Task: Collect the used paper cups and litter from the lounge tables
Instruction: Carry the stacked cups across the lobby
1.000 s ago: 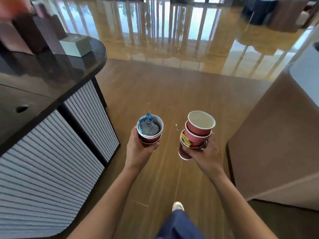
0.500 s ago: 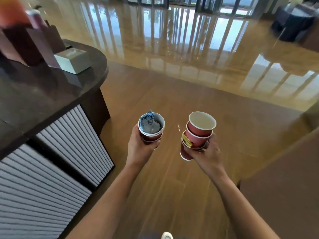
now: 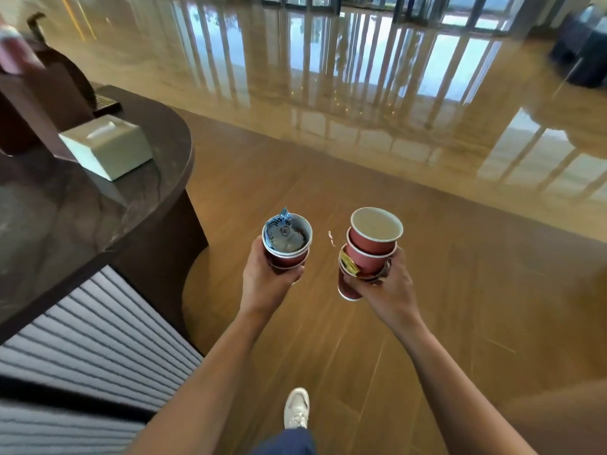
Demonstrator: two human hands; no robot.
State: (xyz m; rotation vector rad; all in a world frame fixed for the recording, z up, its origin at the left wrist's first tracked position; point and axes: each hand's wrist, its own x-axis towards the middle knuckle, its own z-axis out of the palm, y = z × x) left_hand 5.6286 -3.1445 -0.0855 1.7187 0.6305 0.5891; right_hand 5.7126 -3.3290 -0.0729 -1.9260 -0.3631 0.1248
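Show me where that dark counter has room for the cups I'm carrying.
Bare counter top lies between the white box and the near edge above the ribbed panel. A narrower strip curves round the box's right side. The back left is crowded: a brown stand and a small dark object sit close behind the box.

Grips in the left hand (image 3: 266, 284) nested red paper cups (image 3: 288, 257), upright and stuffed with a crumpled blue wrapper (image 3: 282, 233). Holds in the right hand (image 3: 384, 290) a leaning stack of red cups (image 3: 371, 251) with an empty top cup and a yellow wrapper (image 3: 348, 266) tucked between the lower rims. Shows a white shoe (image 3: 296, 408) on the wooden floor (image 3: 328, 192) below, and at left a dark desk (image 3: 65, 218) bearing a pale box (image 3: 106, 146).
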